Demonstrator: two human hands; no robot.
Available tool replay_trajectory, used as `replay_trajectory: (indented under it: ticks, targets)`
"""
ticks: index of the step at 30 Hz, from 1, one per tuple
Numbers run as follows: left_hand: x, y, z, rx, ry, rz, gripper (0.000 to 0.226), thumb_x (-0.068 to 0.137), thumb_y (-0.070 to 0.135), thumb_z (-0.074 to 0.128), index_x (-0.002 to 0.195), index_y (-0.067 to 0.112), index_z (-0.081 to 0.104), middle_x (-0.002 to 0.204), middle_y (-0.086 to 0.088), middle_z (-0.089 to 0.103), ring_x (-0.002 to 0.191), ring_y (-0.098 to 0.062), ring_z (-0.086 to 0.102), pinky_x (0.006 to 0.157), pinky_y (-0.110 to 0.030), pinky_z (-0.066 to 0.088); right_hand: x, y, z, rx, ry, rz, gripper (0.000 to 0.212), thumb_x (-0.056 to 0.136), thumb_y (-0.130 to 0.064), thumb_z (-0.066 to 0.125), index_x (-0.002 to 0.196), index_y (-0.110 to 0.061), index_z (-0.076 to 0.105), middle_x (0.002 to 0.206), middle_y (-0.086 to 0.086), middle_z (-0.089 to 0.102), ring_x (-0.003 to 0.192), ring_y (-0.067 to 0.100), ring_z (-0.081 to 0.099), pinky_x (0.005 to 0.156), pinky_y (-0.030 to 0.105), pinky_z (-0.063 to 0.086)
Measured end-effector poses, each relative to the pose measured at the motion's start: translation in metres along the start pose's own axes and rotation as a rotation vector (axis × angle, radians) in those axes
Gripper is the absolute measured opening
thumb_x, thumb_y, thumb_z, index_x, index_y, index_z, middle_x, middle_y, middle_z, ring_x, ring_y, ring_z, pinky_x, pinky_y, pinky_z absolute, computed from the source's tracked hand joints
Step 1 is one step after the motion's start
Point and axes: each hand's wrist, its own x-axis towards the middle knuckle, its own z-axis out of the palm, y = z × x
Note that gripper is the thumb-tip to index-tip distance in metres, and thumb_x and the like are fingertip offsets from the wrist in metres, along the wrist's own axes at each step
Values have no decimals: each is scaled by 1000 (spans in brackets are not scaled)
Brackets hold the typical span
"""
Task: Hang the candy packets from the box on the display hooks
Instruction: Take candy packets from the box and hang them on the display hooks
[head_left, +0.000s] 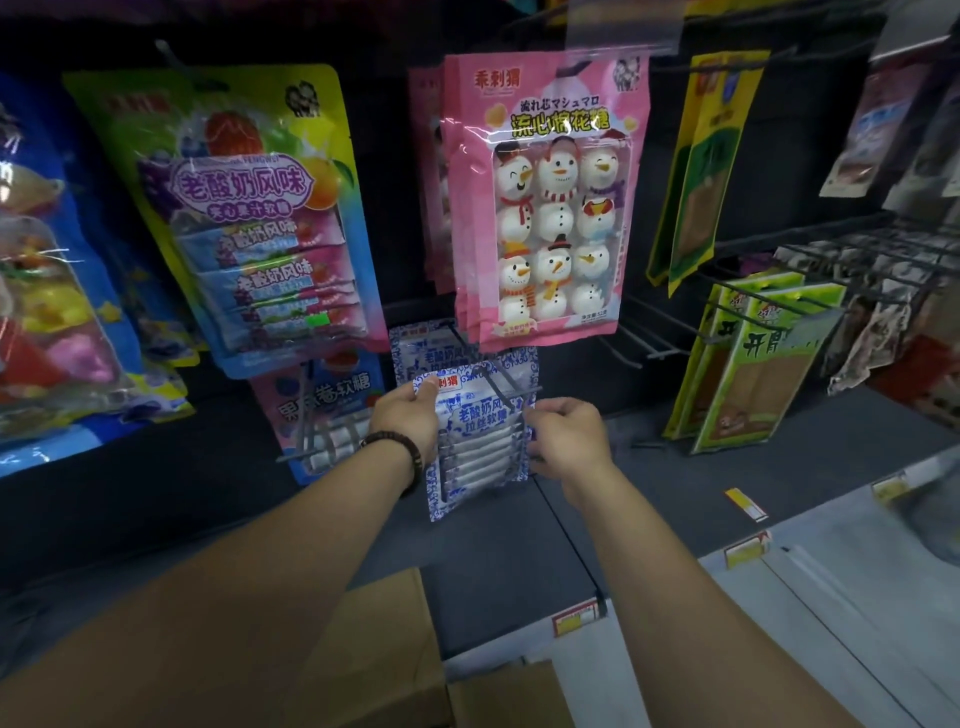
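Note:
I hold a blue-and-white candy packet (475, 441) upright between both hands, in front of the low display hook (501, 382). My left hand (408, 418) grips its top left corner, and a bead bracelet sits on that wrist. My right hand (569, 434) pinches the packet's right edge. The hook's dark prongs cross the packet's top. More packets of the same kind (431, 353) hang behind on that hook. The cardboard box (395, 649) lies open at the bottom of the view, below my arms.
Pink snowman marshmallow packets (545, 208) hang just above the hook. Yellow-blue fruit candy bags (249, 218) hang at left, a pink gummy bag (322, 410) lower left. Green snack packs (753, 364) and bare hooks (639, 338) are at right. A grey shelf (675, 467) runs beneath.

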Motion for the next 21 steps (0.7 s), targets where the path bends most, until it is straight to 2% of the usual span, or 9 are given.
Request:
replay_trajectory:
  ticks: [1,3,5,9,11,13,15,17,21]
  targets:
    - [6,-1,1,14,16,4,53,101,54,61,142,20,61,145,-9,60,126,-35,61,109,-59,51,-2,2,1,-6,-8,18,10,95,-24,70,100,-16,72,81,4,71,75,27,66,74,47,64]
    - [15,-5,3,31,35,20,68,99,58,60,154,19,50,158,-6,50,137,-36,55,110,-57,51,-4,8,3,5,-34,56,17,99,-19,65,103,-4,70,76,6,63,71,26,58,62,38,50]
    - [21,-9,3,52,42,45,72,98,63,58,155,20,48,155,-8,53,135,-36,57,110,-57,51,-7,11,5,-23,-71,74,21,98,-20,64,95,0,67,78,9,60,71,25,56,60,37,46]
    - [19,-20,-2,228,64,85,83,92,72,51,147,9,52,140,-19,64,124,-43,64,105,-57,54,-18,6,6,-177,-158,65,11,94,-19,61,84,-18,61,78,7,58,68,24,56,61,36,48]
    - [-3,-22,-14,336,22,88,75,97,63,56,144,5,52,140,-16,63,124,-41,64,105,-47,54,-27,5,7,-280,-217,46,16,94,-19,59,78,-18,56,75,8,54,61,23,52,59,35,46]
    - [-30,-32,-34,453,-67,105,56,102,45,63,144,10,54,136,-8,64,119,-33,65,93,-32,52,-41,4,12,-400,-285,6,24,95,-19,58,72,-17,51,71,10,51,56,22,50,57,34,44]
    - [-56,-53,-61,559,-165,121,35,101,37,67,130,19,63,122,-4,72,105,-24,68,83,-31,51,-56,5,18,-561,-354,-56,28,98,-23,59,71,-15,58,69,9,58,59,25,57,57,30,46]
    - [-83,-74,-94,685,-280,156,15,100,34,67,112,25,70,112,3,73,104,-17,69,83,-30,53,-74,7,23,-736,-423,-124,27,99,-28,61,78,-13,67,69,3,63,61,20,60,56,25,44]
    - [-139,-93,-164,918,-522,265,12,102,31,64,102,25,74,102,12,72,90,-6,65,75,-18,48,-117,9,31,-901,-513,-158,20,100,-32,64,87,-22,74,81,-7,69,79,16,68,77,27,51]
